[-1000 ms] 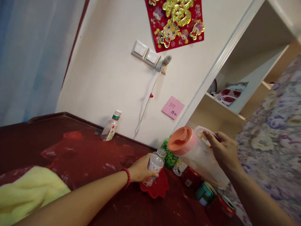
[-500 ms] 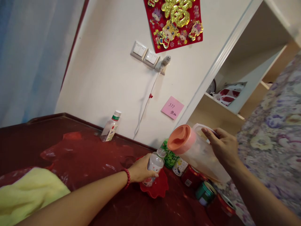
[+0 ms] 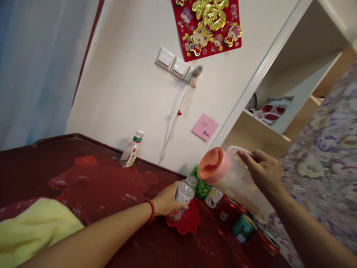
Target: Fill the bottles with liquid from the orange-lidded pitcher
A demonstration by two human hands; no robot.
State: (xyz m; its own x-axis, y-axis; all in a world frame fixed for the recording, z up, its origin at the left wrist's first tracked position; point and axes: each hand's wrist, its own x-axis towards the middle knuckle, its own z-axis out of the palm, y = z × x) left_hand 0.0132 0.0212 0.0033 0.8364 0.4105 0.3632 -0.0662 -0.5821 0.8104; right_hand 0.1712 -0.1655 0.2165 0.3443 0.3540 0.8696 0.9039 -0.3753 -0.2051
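My left hand (image 3: pixel 168 201) is wrapped round a clear plastic bottle (image 3: pixel 185 192) with no cap on its mouth. The bottle stands over a red scalloped dish (image 3: pixel 186 222); whether its base touches the dish is hard to see. My right hand (image 3: pixel 263 172) grips the handle of a translucent pitcher (image 3: pixel 240 186) with an orange-pink lid (image 3: pixel 213 165). The pitcher is tilted, its lid end towards the bottle and slightly above and to the right of the bottle mouth. I cannot make out any stream of liquid between them.
Behind the pitcher stands a row of several cans, among them a green can (image 3: pixel 202 189) and a teal can (image 3: pixel 244 228). Against the wall is a capped bottle (image 3: pixel 132 149). A yellow cloth (image 3: pixel 39 230) lies at the left, and a white cord (image 3: pixel 173 126) hangs from the socket.
The pitcher has shifted very slightly left, with its lid end a touch closer to the bottle. My left hand and the bottle stay in nearly the same place.
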